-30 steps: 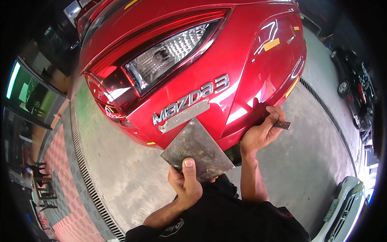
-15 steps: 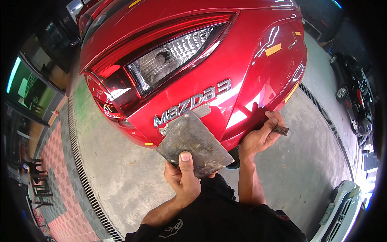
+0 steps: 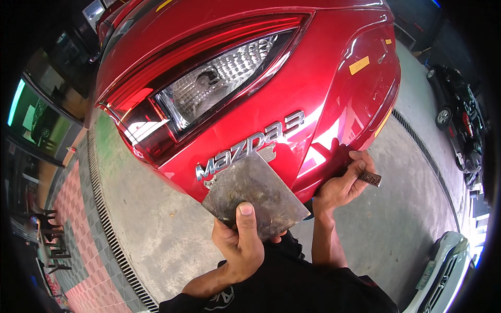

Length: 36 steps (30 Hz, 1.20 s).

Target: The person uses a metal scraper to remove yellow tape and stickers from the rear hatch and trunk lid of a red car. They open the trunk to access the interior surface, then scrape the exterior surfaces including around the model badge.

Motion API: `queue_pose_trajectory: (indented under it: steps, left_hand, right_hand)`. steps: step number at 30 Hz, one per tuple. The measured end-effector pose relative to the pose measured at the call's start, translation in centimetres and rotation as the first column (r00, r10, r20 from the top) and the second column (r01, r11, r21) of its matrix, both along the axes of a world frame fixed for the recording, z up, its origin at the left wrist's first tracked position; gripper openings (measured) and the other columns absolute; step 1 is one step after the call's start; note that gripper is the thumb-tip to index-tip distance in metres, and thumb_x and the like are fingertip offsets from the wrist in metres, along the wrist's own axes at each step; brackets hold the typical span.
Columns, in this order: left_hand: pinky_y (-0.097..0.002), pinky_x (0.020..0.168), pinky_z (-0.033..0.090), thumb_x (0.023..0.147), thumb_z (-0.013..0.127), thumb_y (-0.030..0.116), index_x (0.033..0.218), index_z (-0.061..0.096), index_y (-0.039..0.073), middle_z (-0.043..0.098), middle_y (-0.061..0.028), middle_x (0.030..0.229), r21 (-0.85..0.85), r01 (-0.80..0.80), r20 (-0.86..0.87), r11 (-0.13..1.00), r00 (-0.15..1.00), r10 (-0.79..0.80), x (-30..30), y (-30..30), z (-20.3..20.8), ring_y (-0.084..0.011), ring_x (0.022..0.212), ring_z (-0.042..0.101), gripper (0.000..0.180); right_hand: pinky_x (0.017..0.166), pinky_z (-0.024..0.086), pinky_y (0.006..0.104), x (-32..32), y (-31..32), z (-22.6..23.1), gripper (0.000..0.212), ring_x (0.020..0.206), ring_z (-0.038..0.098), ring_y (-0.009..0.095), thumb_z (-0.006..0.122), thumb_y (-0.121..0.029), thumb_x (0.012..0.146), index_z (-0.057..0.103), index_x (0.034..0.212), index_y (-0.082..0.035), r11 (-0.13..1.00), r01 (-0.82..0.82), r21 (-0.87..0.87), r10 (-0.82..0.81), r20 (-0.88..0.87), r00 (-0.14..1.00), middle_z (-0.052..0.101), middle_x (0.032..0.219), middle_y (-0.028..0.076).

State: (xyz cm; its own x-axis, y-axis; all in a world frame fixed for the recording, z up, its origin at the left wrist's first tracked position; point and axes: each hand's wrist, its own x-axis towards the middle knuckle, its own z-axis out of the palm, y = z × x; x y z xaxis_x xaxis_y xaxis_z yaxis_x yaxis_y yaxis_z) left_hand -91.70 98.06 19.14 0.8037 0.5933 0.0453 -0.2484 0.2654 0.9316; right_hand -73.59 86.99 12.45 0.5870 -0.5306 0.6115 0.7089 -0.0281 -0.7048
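Note:
My left hand [image 3: 240, 245] grips a square, flat grey metal plate [image 3: 255, 195], thumb on top and fingers underneath. The plate is smudged, and its far corner overlaps the lower edge of chrome lettering [image 3: 255, 142] on a red car [image 3: 313, 88]. Whether it touches the paint I cannot tell. Small greyish patches [image 3: 268, 153] show on the panel just below the letters. Beside the lower bodywork, my right hand [image 3: 339, 192] is closed round a short dark piece with a textured surface [image 3: 370, 179]; its other end is hidden.
Above the lettering sits the clear and red tail light [image 3: 209, 86]. Yellow tape [image 3: 359, 65] marks the bodywork. A black car [image 3: 462, 117] stands at the right, a white car [image 3: 443, 271] at lower right. A drain grate [image 3: 104, 224] and plastic chairs [image 3: 52, 250] are at the left.
Both hands sit slightly lower and further right in the picture, still holding the plate and the textured piece. The car has shifted a little in view.

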Motion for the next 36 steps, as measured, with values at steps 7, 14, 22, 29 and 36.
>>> queue_pose_trajectory:
  steps: [7,14,22,29,36]
  left_hand:
    - [-0.0350,0.044,0.059,0.116,0.057,0.043,0.136,0.051,-0.005,0.077,-0.0228,0.094,-0.044,-0.015,0.038,0.999,0.999,0.016,0.8,-0.6,0.4,-0.0287,0.063,0.077,0.052]
    - [-0.0371,0.055,0.063,0.117,0.055,0.038,0.142,0.048,-0.011,0.076,-0.0250,0.103,-0.168,-0.032,0.211,0.985,0.975,0.068,3.2,-3.7,-0.7,-0.0277,0.071,0.077,0.055]
    - [-0.0440,0.045,0.058,0.113,0.064,0.045,0.141,0.046,0.000,0.069,-0.0183,0.109,-0.128,-0.028,0.127,0.991,0.991,0.045,0.4,-1.7,-1.2,-0.0302,0.068,0.073,0.056]
    - [-0.0391,0.090,0.061,0.113,0.067,0.038,0.149,0.048,0.000,0.068,-0.0152,0.127,0.117,-0.044,-0.032,0.992,0.998,0.048,-7.4,0.5,-8.2,-0.0222,0.109,0.070,0.056]
    - [-0.0359,0.109,0.048,0.115,0.063,0.027,0.149,0.054,-0.003,0.067,-0.0096,0.134,0.408,-0.047,-0.061,0.912,0.995,0.079,-10.6,12.4,-3.3,-0.0183,0.121,0.061,0.046]
  right_hand:
    - [0.094,0.042,0.0321,-0.1,0.4,0.0,0.023,0.100,0.051,0.012,0.042,-0.015,0.122,0.062,0.115,-0.005,0.998,-0.015,0.059,0.015,-0.010,1.000,0.063,0.108,0.004]
    - [0.095,0.042,0.0327,0.0,-0.2,-0.4,0.022,0.101,0.052,0.013,0.045,-0.017,0.122,0.062,0.118,-0.004,0.999,-0.035,0.013,0.035,0.030,0.999,0.063,0.108,0.005]
    - [0.094,0.042,0.0310,0.2,0.0,-0.8,0.022,0.101,0.053,0.013,0.046,-0.018,0.122,0.060,0.126,-0.003,1.000,-0.004,-0.008,0.004,0.018,1.000,0.064,0.111,0.006]
    - [0.095,0.044,0.0301,-0.6,-0.1,-0.3,0.023,0.105,0.054,0.014,0.040,-0.013,0.122,0.058,0.128,-0.001,0.998,-0.023,-0.057,0.019,-0.077,0.997,0.063,0.115,0.008]
    - [0.102,0.045,0.0332,-0.1,-0.4,-0.5,0.021,0.111,0.057,0.014,0.041,-0.013,0.122,0.059,0.127,-0.003,0.998,-0.057,-0.004,0.057,0.018,0.998,0.065,0.115,0.008]
